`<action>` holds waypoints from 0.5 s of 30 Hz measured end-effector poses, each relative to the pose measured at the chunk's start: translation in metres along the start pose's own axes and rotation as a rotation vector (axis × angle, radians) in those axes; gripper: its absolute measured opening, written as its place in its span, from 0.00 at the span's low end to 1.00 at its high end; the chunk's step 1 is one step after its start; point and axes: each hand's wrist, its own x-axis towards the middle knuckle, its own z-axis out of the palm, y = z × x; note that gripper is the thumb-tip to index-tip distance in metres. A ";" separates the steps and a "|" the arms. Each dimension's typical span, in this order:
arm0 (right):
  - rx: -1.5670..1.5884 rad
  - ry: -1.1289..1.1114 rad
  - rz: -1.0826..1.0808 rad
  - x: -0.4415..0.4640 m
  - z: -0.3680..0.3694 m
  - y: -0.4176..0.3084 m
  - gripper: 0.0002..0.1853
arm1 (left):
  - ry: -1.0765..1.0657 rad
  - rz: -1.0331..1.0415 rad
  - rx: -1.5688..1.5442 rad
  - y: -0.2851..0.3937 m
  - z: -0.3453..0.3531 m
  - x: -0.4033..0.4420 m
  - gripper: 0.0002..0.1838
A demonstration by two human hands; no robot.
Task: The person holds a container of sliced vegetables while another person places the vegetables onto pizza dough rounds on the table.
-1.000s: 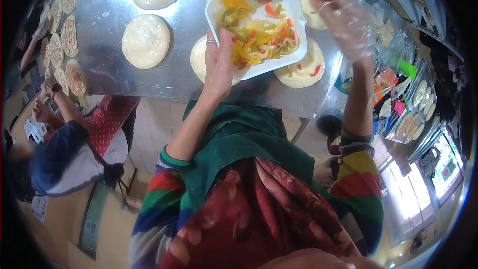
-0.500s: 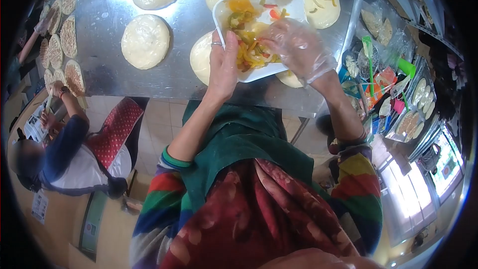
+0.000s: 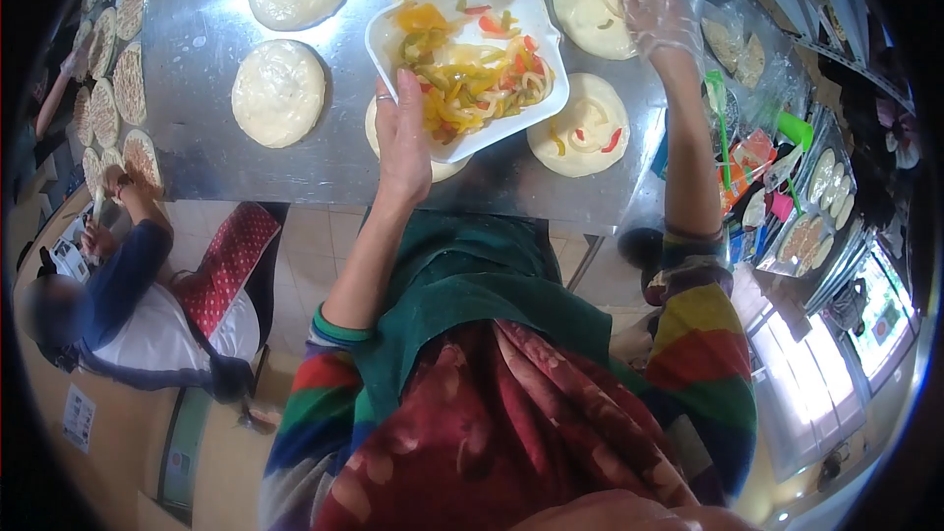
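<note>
My left hand (image 3: 403, 143) grips the near-left side of a white tray (image 3: 557, 103), thumb over the rim. Inside lie cooked pepper strips (image 3: 462, 88) in yellow, green and red, with pale onion-like pieces. Gloved in clear plastic, my right hand (image 3: 657, 18) is over a dough round (image 3: 580, 0) at the upper right. Its fingers are drawn together at the dough's top, and what they hold is hidden. Some strips lie on that round. Nearer me, another dough round (image 3: 560, 159) carries a few red and yellow strips.
More dough rounds (image 3: 278, 93) sit on the metal table (image 3: 197, 152). At left, a person (image 3: 147, 305) handles browned flat rounds (image 3: 143, 162). Another gloved hand (image 3: 77, 59) shows beyond. On the right are plastic bags, green-handled utensils (image 3: 723, 123) and more rounds.
My right hand has left the tray and moved up and right to the far dough round. The tray has shifted left, uncovering the nearer round with strips.
</note>
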 end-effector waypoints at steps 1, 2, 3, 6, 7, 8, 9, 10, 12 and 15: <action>-0.045 -0.028 0.021 0.004 0.007 0.004 0.16 | -0.003 -0.003 0.006 0.001 -0.001 0.000 0.32; -0.089 -0.055 0.040 0.006 0.012 0.003 0.15 | -0.005 -0.006 0.012 0.002 -0.002 0.000 0.32; -0.102 -0.007 0.048 0.002 0.018 0.001 0.15 | -0.010 -0.001 0.039 -0.001 -0.005 0.001 0.32; -0.114 -0.001 0.091 -0.004 0.024 -0.018 0.15 | -0.011 0.012 0.082 -0.008 -0.012 0.003 0.32; -0.103 -0.091 0.121 -0.004 0.016 -0.029 0.15 | -0.006 0.014 0.072 -0.007 -0.011 0.002 0.32; -0.093 -0.180 0.150 -0.004 0.006 -0.041 0.15 | -0.001 0.017 0.061 -0.006 -0.008 0.002 0.32; -0.055 -0.186 0.146 -0.006 -0.004 -0.048 0.16 | -0.008 0.004 0.043 -0.005 -0.006 0.001 0.31; -0.017 -0.191 0.142 -0.009 -0.013 -0.056 0.16 | -0.017 -0.008 0.026 -0.002 -0.004 -0.001 0.29; 0.101 -0.157 0.137 -0.015 -0.034 -0.073 0.16 | -0.026 -0.020 0.018 -0.002 -0.005 0.000 0.28; 0.298 -0.126 0.117 -0.028 -0.064 -0.105 0.15 | -0.034 -0.013 0.037 -0.003 -0.006 0.000 0.29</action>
